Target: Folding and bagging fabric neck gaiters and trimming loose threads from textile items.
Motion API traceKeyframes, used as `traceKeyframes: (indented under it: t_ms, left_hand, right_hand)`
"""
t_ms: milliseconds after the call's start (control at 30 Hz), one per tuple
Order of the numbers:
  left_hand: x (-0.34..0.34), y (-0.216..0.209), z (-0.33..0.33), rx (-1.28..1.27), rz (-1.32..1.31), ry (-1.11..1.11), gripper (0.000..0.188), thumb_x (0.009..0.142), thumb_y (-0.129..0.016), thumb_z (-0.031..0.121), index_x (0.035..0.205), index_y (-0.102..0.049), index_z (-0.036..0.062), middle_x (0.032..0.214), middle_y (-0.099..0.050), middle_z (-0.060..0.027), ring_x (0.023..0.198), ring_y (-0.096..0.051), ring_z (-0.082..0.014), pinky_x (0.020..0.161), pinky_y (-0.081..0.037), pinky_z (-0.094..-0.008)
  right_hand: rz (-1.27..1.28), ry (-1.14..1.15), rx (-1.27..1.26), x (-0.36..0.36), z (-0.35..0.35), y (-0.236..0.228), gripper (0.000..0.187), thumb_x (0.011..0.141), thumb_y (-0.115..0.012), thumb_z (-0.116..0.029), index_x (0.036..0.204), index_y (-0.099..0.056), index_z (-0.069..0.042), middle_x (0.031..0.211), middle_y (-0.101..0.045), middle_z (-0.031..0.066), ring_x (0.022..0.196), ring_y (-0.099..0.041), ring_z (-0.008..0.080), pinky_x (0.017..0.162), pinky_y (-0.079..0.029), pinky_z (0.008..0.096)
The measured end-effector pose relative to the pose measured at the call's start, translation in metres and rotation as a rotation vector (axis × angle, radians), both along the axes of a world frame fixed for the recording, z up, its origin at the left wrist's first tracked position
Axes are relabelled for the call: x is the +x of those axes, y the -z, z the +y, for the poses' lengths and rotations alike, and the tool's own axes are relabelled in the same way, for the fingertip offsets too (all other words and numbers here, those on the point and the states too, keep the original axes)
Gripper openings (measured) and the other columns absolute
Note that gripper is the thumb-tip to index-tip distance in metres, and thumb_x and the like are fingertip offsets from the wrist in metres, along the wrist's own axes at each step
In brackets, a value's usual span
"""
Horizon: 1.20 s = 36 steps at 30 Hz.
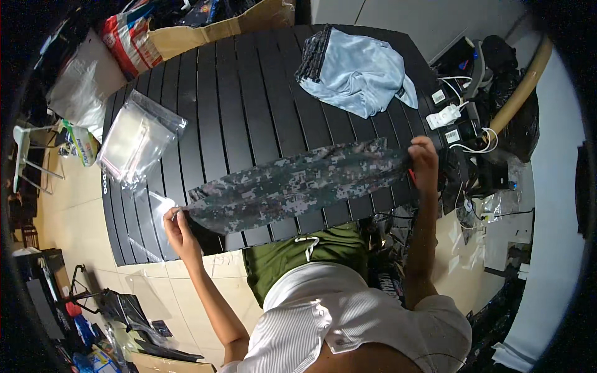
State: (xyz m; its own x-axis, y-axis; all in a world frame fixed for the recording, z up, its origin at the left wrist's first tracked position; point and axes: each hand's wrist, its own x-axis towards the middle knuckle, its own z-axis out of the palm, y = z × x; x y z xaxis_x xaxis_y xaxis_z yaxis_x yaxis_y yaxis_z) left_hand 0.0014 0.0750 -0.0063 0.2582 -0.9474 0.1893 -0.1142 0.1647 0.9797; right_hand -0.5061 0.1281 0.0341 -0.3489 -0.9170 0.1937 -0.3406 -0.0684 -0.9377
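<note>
A dark camouflage garment (298, 186), with a blocky grey and green pattern, is stretched lengthwise above the near part of the black slatted table (217, 105). My left hand (179, 233) pinches its left end between thumb and fingers. At the opposite end, my right hand (425, 163) is closed on the cloth, with a small red spot showing beside it. Which kind of garment it is, I cannot tell. Farther off on the table lies a crumpled light blue satiny garment (364, 71) with a dark gathered band.
Clear plastic bags (137, 140) lie at the table's left side. A white power strip (444, 116) with cables sits at the right edge. Beyond the far left edge stands an open cardboard box (205, 38). A brown pole (519, 90) leans at the right.
</note>
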Motion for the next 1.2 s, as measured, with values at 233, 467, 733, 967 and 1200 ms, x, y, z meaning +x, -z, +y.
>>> traceKeyframes:
  t_ms: [233,467,733,967,1200]
  left_hand:
    - [-0.021,-0.01,-0.013,0.167,-0.428,-0.121,0.024,0.092,-0.051,0.016,0.114,-0.052,0.0084,0.071,-0.058,-0.0074,0.06,-0.044,-0.0078,0.051,-0.036,-0.0223]
    - [-0.029,-0.012,-0.017,0.199,-0.453,-0.218,0.019,0.093,-0.048,0.01,0.11,-0.052,0.0035,0.091,-0.06,-0.0066,0.08,-0.053,-0.0097,0.065,-0.042,-0.022]
    - [-0.021,-0.005,-0.021,0.143,-0.689,-0.17,0.019,0.087,-0.053,0.004,0.105,-0.057,0.0055,0.103,-0.061,-0.0125,0.086,-0.06,-0.0163,0.07,-0.045,-0.0267]
    - [-0.039,-0.014,-0.008,-0.134,-1.069,-0.047,0.026,0.089,-0.049,0.013,0.113,-0.056,0.0086,0.118,-0.056,-0.0091,0.111,-0.05,-0.0288,0.095,-0.038,-0.0387]
    - [-0.03,0.005,-0.01,0.071,-1.293,0.098,0.051,0.091,-0.042,0.037,0.136,-0.037,0.013,0.141,-0.035,-0.0043,0.133,-0.025,-0.0244,0.107,-0.016,-0.0474]
  right_hand:
    - [-0.067,0.11,0.278,0.014,-0.021,0.017,0.03,0.087,-0.057,-0.01,0.115,-0.05,-0.004,0.071,-0.051,-0.0064,0.058,-0.036,-0.0001,0.052,-0.028,0.0155]
    - [0.15,0.202,0.126,0.014,-0.021,0.034,0.026,0.088,-0.053,-0.018,0.111,-0.051,-0.006,0.072,-0.056,0.0001,0.062,-0.046,0.0082,0.058,-0.037,0.0237]
    - [0.389,0.265,0.253,0.038,-0.024,0.019,0.021,0.088,-0.054,-0.019,0.104,-0.055,-0.005,0.082,-0.058,0.0076,0.069,-0.053,0.0155,0.06,-0.043,0.0282]
    - [0.731,0.127,0.021,0.075,-0.014,0.012,0.029,0.093,-0.045,-0.017,0.117,-0.052,-0.003,0.122,-0.05,0.0145,0.116,-0.045,0.0307,0.095,-0.037,0.0394]
    - [1.1,-0.149,0.301,0.085,-0.009,0.026,0.049,0.093,-0.045,-0.031,0.136,-0.035,-0.011,0.142,-0.031,0.0091,0.134,-0.023,0.0267,0.109,-0.016,0.0449]
